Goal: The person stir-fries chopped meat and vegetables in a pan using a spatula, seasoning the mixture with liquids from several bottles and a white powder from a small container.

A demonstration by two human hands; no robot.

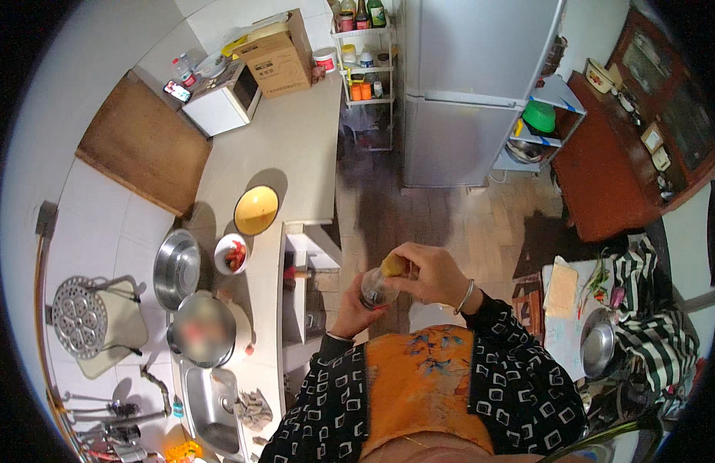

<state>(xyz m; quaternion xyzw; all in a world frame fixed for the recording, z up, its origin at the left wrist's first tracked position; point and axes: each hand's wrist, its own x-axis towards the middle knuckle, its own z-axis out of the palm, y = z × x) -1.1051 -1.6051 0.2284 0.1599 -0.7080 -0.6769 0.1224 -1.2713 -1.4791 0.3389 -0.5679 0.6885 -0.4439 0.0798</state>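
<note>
My left hand (356, 311) holds a clear jar or bottle (380, 287) in front of my body, above the floor. Around its yellow cap (394, 264) are the fingers of my right hand (430, 272); whether the cap is seated or loose cannot be told. To the left, on the counter, a white bowl (221, 254) holds red cut pieces. A yellow bowl (257, 209) lies beyond it, and a metal basin (177, 270) stands near the wall. Beside the basin is a metal pan (204, 330) with blurred contents.
A sink (214, 408) is set in the counter at lower left, with a crumpled cloth (254, 410) at its edge. A microwave (223, 101) and cardboard box (276, 58) stand at the counter's far end. Ahead is a refrigerator (459, 139); a side table (557, 341) stands right.
</note>
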